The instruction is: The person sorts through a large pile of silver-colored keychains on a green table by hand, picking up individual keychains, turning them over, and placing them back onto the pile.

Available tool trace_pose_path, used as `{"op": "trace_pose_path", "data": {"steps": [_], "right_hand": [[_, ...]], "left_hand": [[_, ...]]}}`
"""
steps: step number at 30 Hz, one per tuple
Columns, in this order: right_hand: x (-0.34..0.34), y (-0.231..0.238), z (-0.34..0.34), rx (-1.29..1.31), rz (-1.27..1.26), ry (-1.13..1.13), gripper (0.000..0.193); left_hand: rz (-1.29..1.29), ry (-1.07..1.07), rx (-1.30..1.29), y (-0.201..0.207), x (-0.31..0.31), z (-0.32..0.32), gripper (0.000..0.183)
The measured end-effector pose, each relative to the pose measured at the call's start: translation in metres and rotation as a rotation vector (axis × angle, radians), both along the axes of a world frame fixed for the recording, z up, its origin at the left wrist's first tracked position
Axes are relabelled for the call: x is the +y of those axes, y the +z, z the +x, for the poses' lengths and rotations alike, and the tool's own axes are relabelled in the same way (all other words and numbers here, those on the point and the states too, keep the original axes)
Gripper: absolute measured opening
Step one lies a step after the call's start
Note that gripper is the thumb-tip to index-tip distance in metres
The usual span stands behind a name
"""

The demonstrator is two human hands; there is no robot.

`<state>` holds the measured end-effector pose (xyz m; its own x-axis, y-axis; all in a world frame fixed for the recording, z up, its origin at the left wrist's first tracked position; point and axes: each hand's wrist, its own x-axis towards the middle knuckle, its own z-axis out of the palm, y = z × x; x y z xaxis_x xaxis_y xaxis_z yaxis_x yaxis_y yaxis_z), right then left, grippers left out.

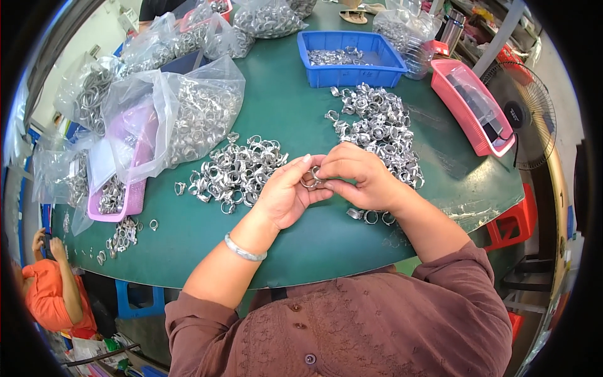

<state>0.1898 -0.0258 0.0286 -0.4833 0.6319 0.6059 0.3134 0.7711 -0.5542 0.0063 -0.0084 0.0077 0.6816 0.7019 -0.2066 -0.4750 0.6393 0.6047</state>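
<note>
Between my two hands, over the middle of the green table (pixel 301 251), is a silver metal ring (pixel 311 178). My left hand (pixel 287 193) is palm up, its fingers closed around the ring's left side. My right hand (pixel 361 174) pinches the same ring from the right; its fingers hide part of it. Just left of my left hand lies a loose pile of similar silver rings (pixel 242 173), several with a thicker raised part. Another pile of rings (pixel 380 129) spreads behind and beside my right hand. A few rings (pixel 372 217) lie under my right wrist.
A blue tray (pixel 355 77) holding metal pieces stands at the back. A pink basket (pixel 471 107) and a fan (pixel 521 113) are at right. Clear bags of rings (pixel 204 113) and a purple basket (pixel 133 201) crowd the left. A person in orange (pixel 53 292) sits far left.
</note>
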Motion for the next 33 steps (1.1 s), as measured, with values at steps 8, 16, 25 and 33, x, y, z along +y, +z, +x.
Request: {"op": "trace_pose_path", "data": {"steps": [8,16,25,33], "right_hand": [[0.003,0.001,0.005,0.056,-0.026,-0.138,0.016],[0.002,-0.001,0.006,0.084,-0.082,-0.208,0.014],[0.012,0.001,0.023,0.135,-0.177,-0.4,0.014],[0.062,0.007,0.04,-0.37,-0.186,-0.553,0.02]], "left_hand": [[0.099,0.092,-0.045,0.004,0.01,-0.009,0.029],[0.236,0.058,-0.129,0.005,0.01,-0.014,0.039],[1.092,0.305,0.589,0.013,0.014,-0.017,0.034],[1.746,0.311,1.567,0.007,0.016,-0.029,0.02]]}}
